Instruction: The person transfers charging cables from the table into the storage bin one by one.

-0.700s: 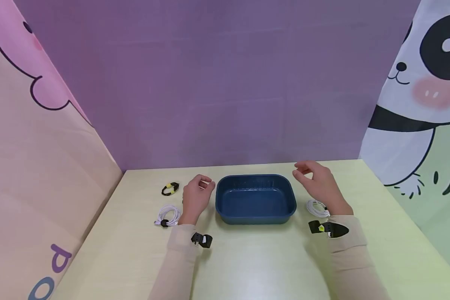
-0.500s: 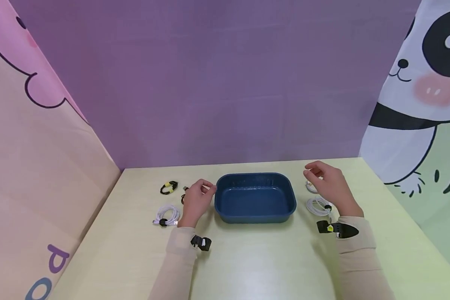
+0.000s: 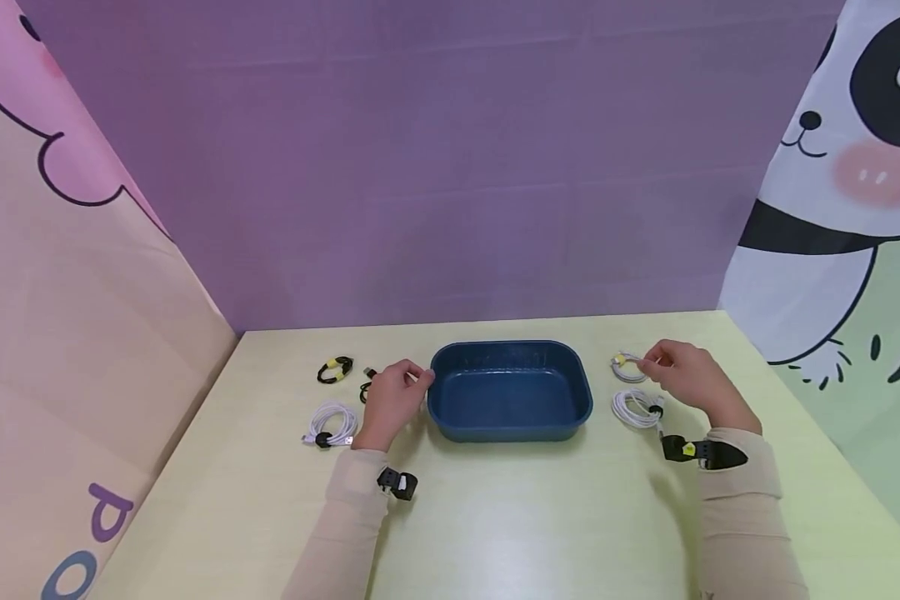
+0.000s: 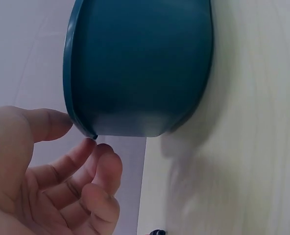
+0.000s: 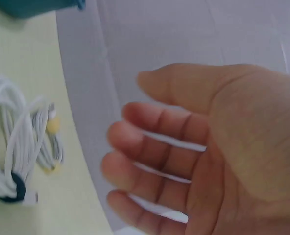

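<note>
At the left end of the blue container [image 3: 510, 435], my left hand [image 3: 393, 406] pinches the rim; in the left wrist view, thumb and forefinger of the hand [image 4: 52, 171] meet the rim of the container [image 4: 135, 63]. My right hand [image 3: 697, 379] hovers with fingertips beside a small white cable with yellow ties [image 3: 629, 377]. The right wrist view shows the hand [image 5: 199, 147] with loosely bent fingers and nothing between them, the small cable [image 5: 48, 139] to its left. A larger white coil [image 3: 633, 410] lies nearer the front.
On the left lie a black and yellow cable coil [image 3: 335, 369], a white cable coil [image 3: 332, 422] and a dark cable [image 3: 365, 390] partly hidden by my left hand. A purple cloth [image 3: 450, 167] stands behind the table [image 3: 525, 525], with printed cloths at both sides.
My right hand has moved right and slightly down, uncovering both white cables on the right. The left hand has closed up to the container's rim. The head view has shifted slightly.
</note>
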`<state>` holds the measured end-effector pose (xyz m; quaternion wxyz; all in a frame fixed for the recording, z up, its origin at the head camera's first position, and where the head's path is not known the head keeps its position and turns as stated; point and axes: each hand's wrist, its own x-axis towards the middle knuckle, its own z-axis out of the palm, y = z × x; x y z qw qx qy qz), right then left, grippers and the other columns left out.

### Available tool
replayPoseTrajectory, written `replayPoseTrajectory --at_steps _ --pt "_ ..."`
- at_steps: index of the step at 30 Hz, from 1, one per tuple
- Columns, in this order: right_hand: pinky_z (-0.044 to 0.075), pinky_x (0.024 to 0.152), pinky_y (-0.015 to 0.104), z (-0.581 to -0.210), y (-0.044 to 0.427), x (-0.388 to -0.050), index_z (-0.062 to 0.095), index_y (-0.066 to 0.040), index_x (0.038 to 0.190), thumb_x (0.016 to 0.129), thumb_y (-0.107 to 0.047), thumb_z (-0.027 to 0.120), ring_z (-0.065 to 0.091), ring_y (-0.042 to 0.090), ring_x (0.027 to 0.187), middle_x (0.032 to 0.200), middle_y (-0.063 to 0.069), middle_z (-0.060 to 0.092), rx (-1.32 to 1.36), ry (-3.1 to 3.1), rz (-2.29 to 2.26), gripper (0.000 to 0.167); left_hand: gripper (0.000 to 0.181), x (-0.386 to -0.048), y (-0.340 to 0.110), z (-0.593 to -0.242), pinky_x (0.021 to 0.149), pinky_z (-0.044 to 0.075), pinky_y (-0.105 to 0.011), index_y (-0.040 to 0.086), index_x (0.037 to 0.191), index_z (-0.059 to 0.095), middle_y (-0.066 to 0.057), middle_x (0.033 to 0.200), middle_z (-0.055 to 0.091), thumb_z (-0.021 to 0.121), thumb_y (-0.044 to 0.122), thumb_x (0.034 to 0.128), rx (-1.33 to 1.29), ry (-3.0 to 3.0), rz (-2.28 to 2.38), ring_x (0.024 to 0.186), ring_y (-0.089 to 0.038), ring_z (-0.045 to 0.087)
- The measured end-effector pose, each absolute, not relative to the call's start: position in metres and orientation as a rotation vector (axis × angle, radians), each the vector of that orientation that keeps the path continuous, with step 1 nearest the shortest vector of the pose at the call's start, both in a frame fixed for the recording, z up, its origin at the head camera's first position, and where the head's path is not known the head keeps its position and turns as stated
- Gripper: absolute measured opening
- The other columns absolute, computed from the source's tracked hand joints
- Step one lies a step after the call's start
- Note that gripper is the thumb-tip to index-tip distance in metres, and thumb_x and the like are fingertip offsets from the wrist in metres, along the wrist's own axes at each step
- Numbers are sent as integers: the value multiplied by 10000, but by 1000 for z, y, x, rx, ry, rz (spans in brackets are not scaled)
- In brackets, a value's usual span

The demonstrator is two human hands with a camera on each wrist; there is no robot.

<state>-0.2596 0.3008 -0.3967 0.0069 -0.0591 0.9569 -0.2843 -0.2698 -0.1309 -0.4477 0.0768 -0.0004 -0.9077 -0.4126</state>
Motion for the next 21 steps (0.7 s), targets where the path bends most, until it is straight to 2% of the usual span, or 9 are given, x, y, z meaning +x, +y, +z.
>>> replayPoseTrajectory --at_steps 3,11,16,21 --pt "428 645 326 -401 310 -261 630 -22 1009 1025 -307 580 598 211 769 878 122 669 -147 2920 -861 290 265 -269 -130 -446 519 381 -284 86 948 713 -9 619 599 652 341 986 -14 -2738 -1244 530 -155 526" --pt "426 655 306 -416 331 -261 596 -2 909 1032 -308 584 584 166 722 777 16 618 -39 2674 -902 330 262 -269 -129 -445 537 398 -284 95 924 719 -7 640 627 647 338 993 5 -2775 -1250 532 -152 548" --pt "370 544 235 -427 335 -261 593 -73 722 1026 -292 577 460 93 565 611 -48 527 -28 2556 -955 375 263 -269 -129 -446 560 407 -290 106 895 732 -2 646 636 654 338 990 14 -2799 -1243 555 -153 572" --pt "378 533 229 -435 335 -261 583 -119 658 1015 -315 582 464 88 556 571 -59 483 1 2517 -970 407 259 -270 -130 -448 566 409 -286 111 873 724 -1 639 629 651 329 992 8 -2807 -1261 567 -150 584"
